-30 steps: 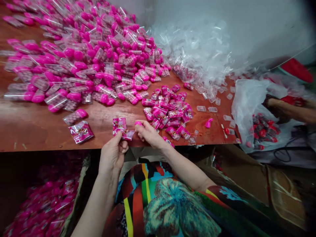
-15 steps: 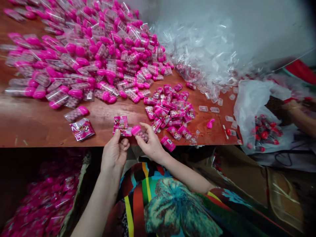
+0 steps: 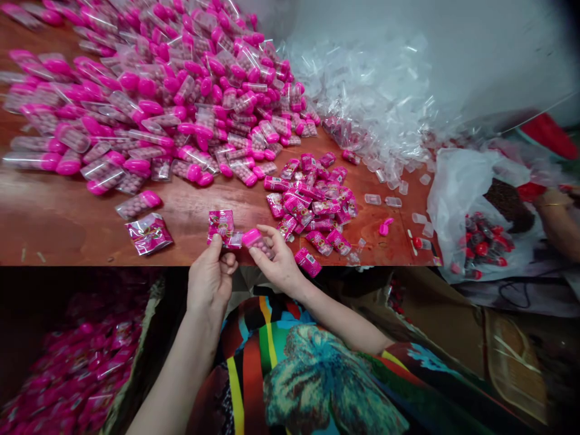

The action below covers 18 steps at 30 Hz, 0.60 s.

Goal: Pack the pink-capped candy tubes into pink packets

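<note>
My left hand point(image 3: 211, 269) pinches a printed pink packet point(image 3: 220, 224) between thumb and fingers, over the table's front edge. Just right of it, my right hand point(image 3: 276, 260) is closed around a small clear candy container point(image 3: 259, 243) with a pink cap and pink balls inside. The cap end points toward the packet, close to its lower right corner; I cannot tell whether they touch. Left of my hands, another pink packet point(image 3: 149, 234) lies flat with a filled container point(image 3: 138, 204) behind it. A heap of wrapped pink packets point(image 3: 312, 199) lies beyond my right hand.
A large pile of pink-capped containers point(image 3: 149, 109) covers the back left of the wooden table point(image 3: 190, 202). Clear empty containers point(image 3: 367, 90) are heaped at the back. A white plastic bag point(image 3: 446, 181) with red-capped containers and a co-worker's arm point(image 3: 562, 208) are at right. Pink packets point(image 3: 86, 374) fill a box below.
The view has shifted slightly. Both hands keep their holds on the packet and the container, almost unmoved. The co-worker's hand at right has shifted a little.
</note>
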Tool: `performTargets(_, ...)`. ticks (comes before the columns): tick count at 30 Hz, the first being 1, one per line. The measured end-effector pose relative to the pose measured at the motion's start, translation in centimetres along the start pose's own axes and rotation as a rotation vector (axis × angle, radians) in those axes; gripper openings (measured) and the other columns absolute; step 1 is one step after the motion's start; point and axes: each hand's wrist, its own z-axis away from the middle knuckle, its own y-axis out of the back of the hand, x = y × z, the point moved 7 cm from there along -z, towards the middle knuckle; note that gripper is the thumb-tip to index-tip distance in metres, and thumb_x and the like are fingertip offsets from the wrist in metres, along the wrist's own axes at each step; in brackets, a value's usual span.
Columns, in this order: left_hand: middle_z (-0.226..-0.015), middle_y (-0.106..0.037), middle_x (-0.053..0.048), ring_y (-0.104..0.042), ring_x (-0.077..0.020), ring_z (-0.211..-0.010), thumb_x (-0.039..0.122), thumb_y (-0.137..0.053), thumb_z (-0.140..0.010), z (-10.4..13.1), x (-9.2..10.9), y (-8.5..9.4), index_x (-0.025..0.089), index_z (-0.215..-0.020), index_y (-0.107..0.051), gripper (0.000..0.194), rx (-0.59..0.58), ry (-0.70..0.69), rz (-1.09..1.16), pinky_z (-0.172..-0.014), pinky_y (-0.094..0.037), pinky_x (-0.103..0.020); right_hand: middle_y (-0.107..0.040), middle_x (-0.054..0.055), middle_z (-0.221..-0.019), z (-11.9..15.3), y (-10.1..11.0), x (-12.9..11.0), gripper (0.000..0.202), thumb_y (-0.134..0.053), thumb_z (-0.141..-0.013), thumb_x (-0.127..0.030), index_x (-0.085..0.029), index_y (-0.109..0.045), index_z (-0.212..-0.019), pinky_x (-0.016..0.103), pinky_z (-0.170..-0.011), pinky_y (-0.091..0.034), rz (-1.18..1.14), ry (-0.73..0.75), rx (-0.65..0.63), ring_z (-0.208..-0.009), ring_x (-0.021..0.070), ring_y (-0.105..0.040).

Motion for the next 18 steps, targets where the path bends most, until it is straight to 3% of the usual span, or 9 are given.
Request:
performTargets(7, -0.051, -0.055, 0.004, -0.045, -0.0054, -0.041, 0.032, -0.085, -0.071, 0.1, -0.1, -0.2, 0.016, -0.058, -0.053, 0.038, -0.022, -0.021, -0.064, -0.040, -0.030, -0.019, -0.061, 0.003, -0.096, 0.1, 0.6, 0.3, 0.045, -0.064, -0.089, -0.028, -0.022, -0.046, -0.130, 0.031, -0.080, -0.052, 0.058, 0.004, 0.035, -0.087, 0.0156, -0.062)
performTargets(14, -0.048, -0.054, 0.002, -0.045, -0.0071, -0.042, 0.041, -0.082, -0.073, 0.2, -0.4, -0.8, 0.016, -0.059, -0.058, 0.038, -0.138, 0.001, -0.129, -0.041, -0.031, -0.019, -0.064, 0.003, -0.100, 0.8, -0.9, 0.1, 0.047, -0.064, -0.089, -0.027, -0.021, -0.042, -0.130, 0.029, -0.079, -0.050, -0.056, -0.062, -0.113, -0.087, 0.0135, -0.062)
performTargets(18, -0.047, -0.053, 0.001, -0.047, -0.0079, -0.044, 0.042, -0.086, -0.068, 1.0, -0.9, -1.6, 0.014, -0.061, -0.063, 0.037, -0.232, 0.099, -0.208, -0.040, -0.030, -0.018, -0.063, -0.002, -0.082, 0.7, -1.3, 1.0, 0.057, -0.067, -0.089, -0.037, -0.022, -0.035, -0.134, 0.023, -0.057, -0.043, -0.218, -0.193, -0.240, -0.062, 0.0098, -0.055)
